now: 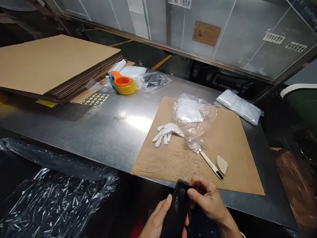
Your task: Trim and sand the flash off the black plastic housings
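Note:
Both my hands hold a glossy black oblong object [176, 208] below the near edge of the metal table [104, 129]. My left hand [158, 219] cups it from underneath. My right hand [206, 198] grips its upper end with the fingers curled over it. On the brown cardboard sheet [232, 142] in front of me lie a white glove [166, 132], a crumpled clear plastic bag [194, 117] with white contents, a thin marked blade tool [211, 164] and a small beige wedge-shaped piece [222, 164].
A stack of flat cardboard [53, 64] fills the far left. An orange and yellow tape dispenser [122, 83], a sticker sheet [94, 99] and bagged items [153, 80] sit behind. Another clear bag [239, 106] lies at right. Black plastic film [49, 198] hangs at lower left.

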